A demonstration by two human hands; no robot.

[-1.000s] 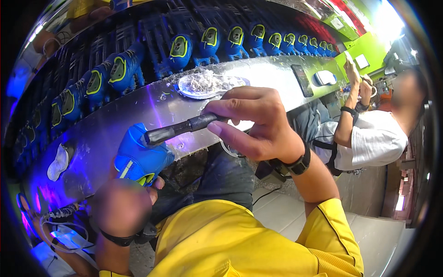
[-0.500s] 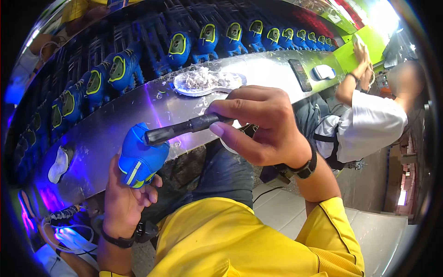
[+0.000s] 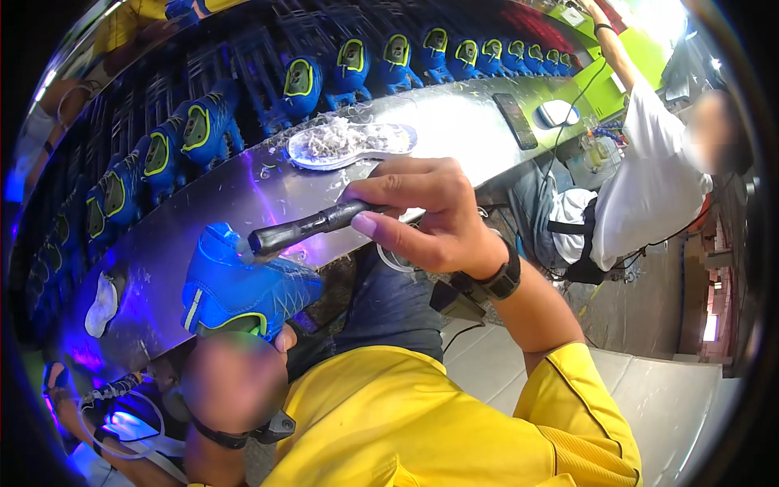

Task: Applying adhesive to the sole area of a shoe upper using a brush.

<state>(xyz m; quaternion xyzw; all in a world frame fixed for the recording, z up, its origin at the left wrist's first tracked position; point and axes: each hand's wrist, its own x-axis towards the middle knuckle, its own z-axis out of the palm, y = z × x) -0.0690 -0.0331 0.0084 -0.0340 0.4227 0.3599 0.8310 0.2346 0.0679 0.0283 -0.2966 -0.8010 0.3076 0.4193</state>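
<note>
In my left hand (image 3: 231,385) is a blue shoe (image 3: 235,284), held low in front of the metal bench. Its lime-edged collar faces toward me and its heel points left. A blur covers much of that hand, and the shoe hides some fingers. My right hand (image 3: 430,215) pinches a black-handled brush (image 3: 312,227) between thumb and fingers. The brush's short greyish tip is at the upper part of the shoe, near the sole edge; I cannot tell if it touches.
Blue shoes (image 3: 304,85) line a rack behind the metal bench (image 3: 195,211). On the bench lie a white sole (image 3: 349,150) heaped with pale shreds, a smaller white sole (image 3: 101,307), a dark phone (image 3: 515,120) and a white oval object (image 3: 558,114). A co-worker (image 3: 649,187) sits right.
My left hand has turned the shoe, so its side and collar now show instead of mainly the heel. My right hand with the brush has shifted slightly left. The co-worker's arm has reached farther up.
</note>
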